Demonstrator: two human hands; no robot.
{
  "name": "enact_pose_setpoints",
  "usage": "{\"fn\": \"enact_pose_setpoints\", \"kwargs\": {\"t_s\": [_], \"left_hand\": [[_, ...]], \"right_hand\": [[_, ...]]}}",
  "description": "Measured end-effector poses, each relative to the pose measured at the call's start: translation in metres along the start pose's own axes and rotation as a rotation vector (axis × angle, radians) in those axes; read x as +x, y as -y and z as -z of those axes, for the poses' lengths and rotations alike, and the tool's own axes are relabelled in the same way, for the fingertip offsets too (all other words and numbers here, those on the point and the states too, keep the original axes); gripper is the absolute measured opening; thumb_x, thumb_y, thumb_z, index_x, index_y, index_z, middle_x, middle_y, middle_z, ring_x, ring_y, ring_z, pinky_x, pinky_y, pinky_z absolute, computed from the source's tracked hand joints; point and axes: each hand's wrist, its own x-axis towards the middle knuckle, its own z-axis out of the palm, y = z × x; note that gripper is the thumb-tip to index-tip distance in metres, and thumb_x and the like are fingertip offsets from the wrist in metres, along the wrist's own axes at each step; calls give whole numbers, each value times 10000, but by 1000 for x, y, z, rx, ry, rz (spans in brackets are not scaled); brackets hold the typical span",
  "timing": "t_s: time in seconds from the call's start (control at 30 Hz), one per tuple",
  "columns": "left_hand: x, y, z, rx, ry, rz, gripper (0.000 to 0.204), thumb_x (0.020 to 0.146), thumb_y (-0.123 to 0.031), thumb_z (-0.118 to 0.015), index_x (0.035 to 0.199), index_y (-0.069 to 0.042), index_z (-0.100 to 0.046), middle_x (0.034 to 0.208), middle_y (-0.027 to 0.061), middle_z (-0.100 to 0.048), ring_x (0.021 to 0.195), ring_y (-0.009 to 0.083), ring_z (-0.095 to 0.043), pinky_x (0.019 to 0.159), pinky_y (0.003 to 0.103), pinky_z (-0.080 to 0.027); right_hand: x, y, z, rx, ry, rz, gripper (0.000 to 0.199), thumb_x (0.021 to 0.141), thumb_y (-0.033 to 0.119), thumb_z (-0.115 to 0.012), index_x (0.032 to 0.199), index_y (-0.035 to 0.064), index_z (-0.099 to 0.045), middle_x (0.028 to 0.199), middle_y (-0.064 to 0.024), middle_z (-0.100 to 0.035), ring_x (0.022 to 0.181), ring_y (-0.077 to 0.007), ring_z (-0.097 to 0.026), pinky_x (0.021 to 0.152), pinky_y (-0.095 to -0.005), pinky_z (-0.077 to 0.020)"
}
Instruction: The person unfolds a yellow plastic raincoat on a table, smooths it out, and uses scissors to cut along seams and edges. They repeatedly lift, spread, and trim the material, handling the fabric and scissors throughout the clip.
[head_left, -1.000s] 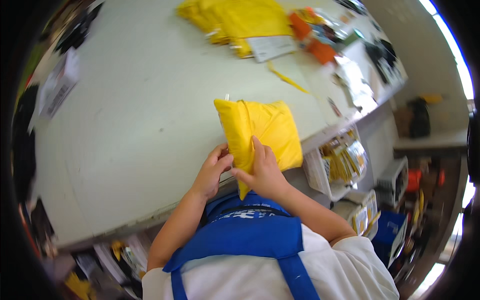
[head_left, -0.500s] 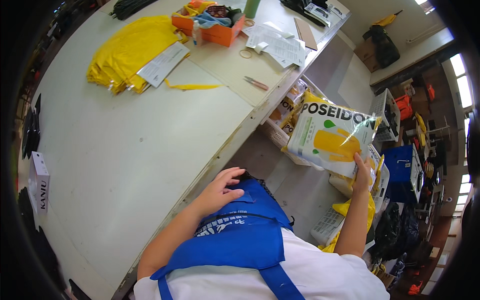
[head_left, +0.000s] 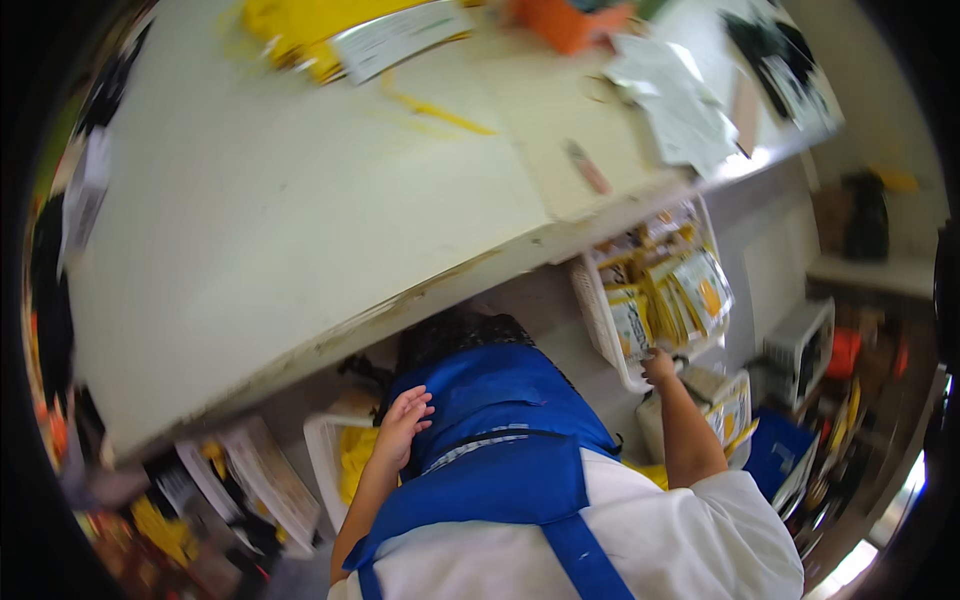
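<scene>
My right hand reaches down to the near end of a white plastic basket below the table's edge. Its bent fingers are closed at the lower corner of a white-and-yellow glove packet, which stands inside that basket; blur softens the grip. Alongside it, more glove packets are packed in a leaning row. My left hand hovers over my blue apron, fingers loosely spread and holding nothing.
The white table fills the upper left. On it lie yellow material, papers, a small cutting tool and an orange box. A basket with yellow contents stands at lower left; more crates stand right.
My right hand has lowered the glove packet from beside the table into the basket. My left hand stays near my apron. The view has turned, bringing crates at lower left into sight.
</scene>
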Motion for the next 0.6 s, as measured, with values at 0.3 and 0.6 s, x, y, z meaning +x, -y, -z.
{"fn": "enact_pose_setpoints", "kwargs": {"t_s": [0.3, 0.6], "left_hand": [[38, 282, 96, 259, -840, 47, 575, 751, -284, -668, 1236, -39, -478, 1159, 252, -518, 1089, 404, -504, 936, 442, -416], [170, 433, 276, -133, -1361, 465, 756, 712, -293, -725, 1376, -182, -380, 1463, 285, -104, 1341, 448, -165, 1091, 453, -229]], "right_hand": [[-177, 275, -129, -221, 780, 853, 382, 905, 116, -557, 1265, 15, -481, 1009, -95, -625, 844, -132, -597, 717, -243, -488], [-164, 287, -245, -827, 855, 565, 360, 922, 108, -524, 1255, -7, -445, 1020, -87, -607, 840, -144, -604, 751, -260, -490]]}}
